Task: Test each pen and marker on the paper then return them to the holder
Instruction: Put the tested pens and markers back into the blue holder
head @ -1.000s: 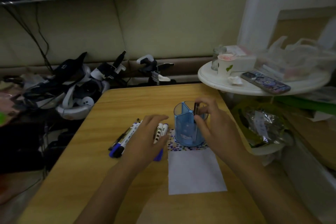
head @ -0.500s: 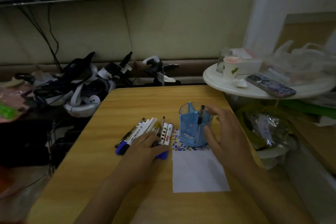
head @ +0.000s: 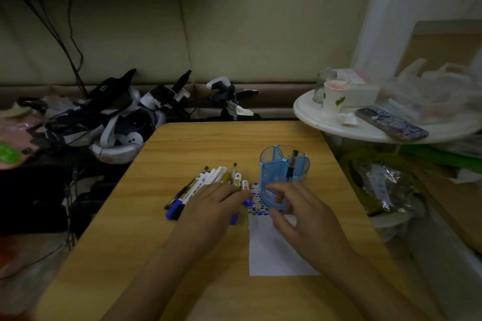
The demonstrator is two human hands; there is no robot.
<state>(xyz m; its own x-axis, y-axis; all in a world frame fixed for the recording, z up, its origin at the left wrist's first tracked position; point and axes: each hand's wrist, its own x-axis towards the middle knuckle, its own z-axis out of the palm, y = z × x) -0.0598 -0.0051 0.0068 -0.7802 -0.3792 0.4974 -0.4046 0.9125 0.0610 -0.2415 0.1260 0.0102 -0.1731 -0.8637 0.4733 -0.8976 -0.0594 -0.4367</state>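
Observation:
A translucent blue pen holder stands on the far end of a white paper sheet that carries rows of coloured test marks. One dark pen stands inside the holder. A row of several pens and markers lies on the wooden table just left of the holder. My left hand rests palm down on the near ends of that row, fingers on the markers. My right hand hovers over the paper in front of the holder, fingers spread, holding nothing.
A round white side table at the right holds a paper cup, a phone and plastic bags. Headsets and cables are piled off the table's left side. A crinkled bag sits low on the right.
My right hand let go of the dark pen, now standing in the holder, and drew back toward me over the paper. My left hand stayed on the markers.

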